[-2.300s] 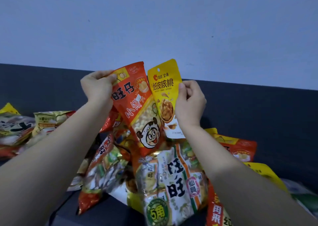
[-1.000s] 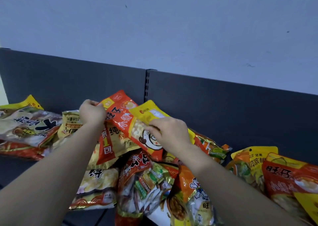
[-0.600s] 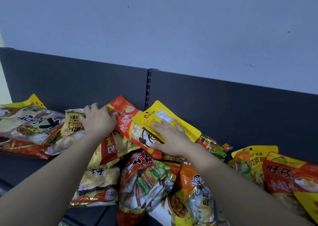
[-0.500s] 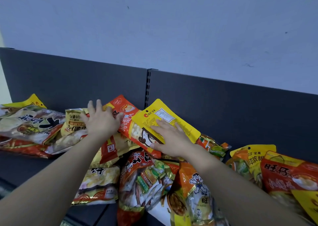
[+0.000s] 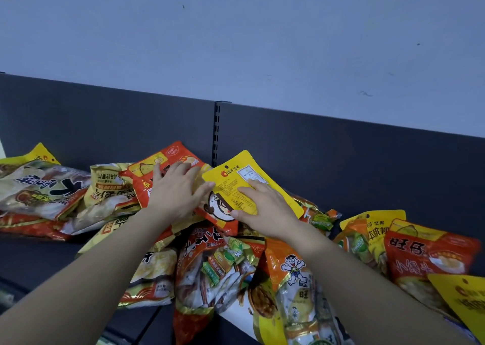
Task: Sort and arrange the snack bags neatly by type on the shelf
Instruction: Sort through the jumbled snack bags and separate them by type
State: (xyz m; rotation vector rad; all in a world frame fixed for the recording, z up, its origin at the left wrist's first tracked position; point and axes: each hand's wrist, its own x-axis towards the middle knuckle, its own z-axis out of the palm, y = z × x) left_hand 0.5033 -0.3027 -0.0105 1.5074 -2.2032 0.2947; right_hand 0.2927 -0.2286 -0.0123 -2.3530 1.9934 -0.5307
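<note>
A red-orange snack bag point(image 5: 147, 171) with a cartoon face lies on top of the pile, leaning toward the dark shelf back. My left hand point(image 5: 175, 192) rests flat on it, fingers spread. Beside it to the right lies a yellow walnut bag point(image 5: 233, 184), back side up with a white label. My right hand point(image 5: 265, 205) presses on that bag with straight fingers, thumb at its lower edge. Both bags overlap slightly at the middle.
A jumbled heap of snack bags covers the dark shelf point(image 5: 34, 260): pale bags point(image 5: 39, 187) at left, mixed candy bags point(image 5: 210, 271) in front, another red bag point(image 5: 425, 263) and yellow bags point(image 5: 372, 226) at right. The dark back panel point(image 5: 367, 161) rises behind, with a slotted upright point(image 5: 216, 134).
Both bags came down from being held up in the air onto the pile. My hands let go of their grip and now lie flat; my left hand slid right across the red bag.
</note>
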